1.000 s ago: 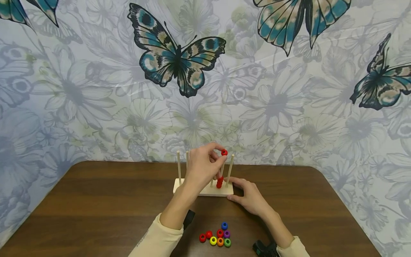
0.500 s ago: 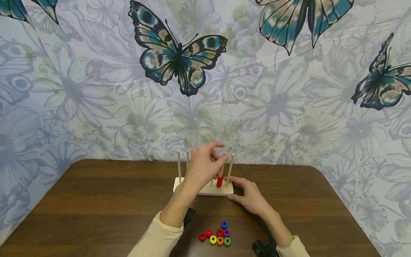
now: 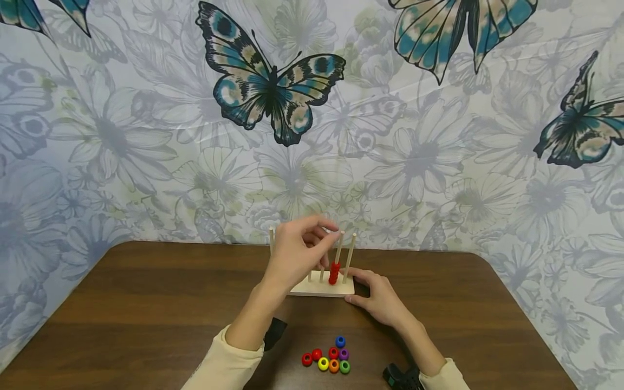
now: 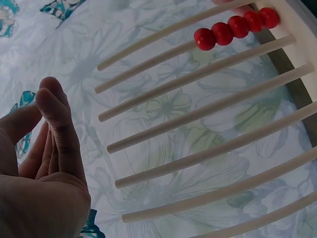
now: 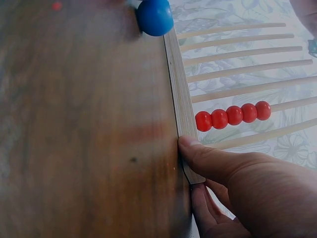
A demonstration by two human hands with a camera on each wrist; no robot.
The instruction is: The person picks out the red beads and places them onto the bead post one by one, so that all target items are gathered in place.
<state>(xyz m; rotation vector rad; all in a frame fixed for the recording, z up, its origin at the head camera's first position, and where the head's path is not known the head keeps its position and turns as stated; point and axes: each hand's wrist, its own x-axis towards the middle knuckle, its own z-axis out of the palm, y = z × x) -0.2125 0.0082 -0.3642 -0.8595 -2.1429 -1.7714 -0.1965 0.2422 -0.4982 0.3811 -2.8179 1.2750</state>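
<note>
A pale wooden peg stand (image 3: 319, 291) with a row of upright rods stands on the table. Several red beads (image 5: 234, 115) are stacked on its second rod from the right, down at the base. My left hand (image 3: 295, 250) hovers in front of the rods, partly hiding those on the left. In the left wrist view, the left thumb and fingertips come close together beyond the rod tips, with no bead between them. My right hand (image 3: 377, 297) grips the right end of the stand's base, thumb on the near edge and fingers behind.
Loose beads lie on the brown table (image 3: 146, 325) in front of the stand: a blue bead (image 3: 340, 342), a purple bead (image 3: 343, 353), a yellow bead (image 3: 323, 364), an orange bead (image 3: 333, 366), a green bead (image 3: 344, 366) and 3 red ones. A butterfly-patterned cloth hangs behind.
The red bead pinched by my left fingers at the rod's top has left them and slid down onto the stack. The left hand has since moved left, away from that rod. My right hand stays put.
</note>
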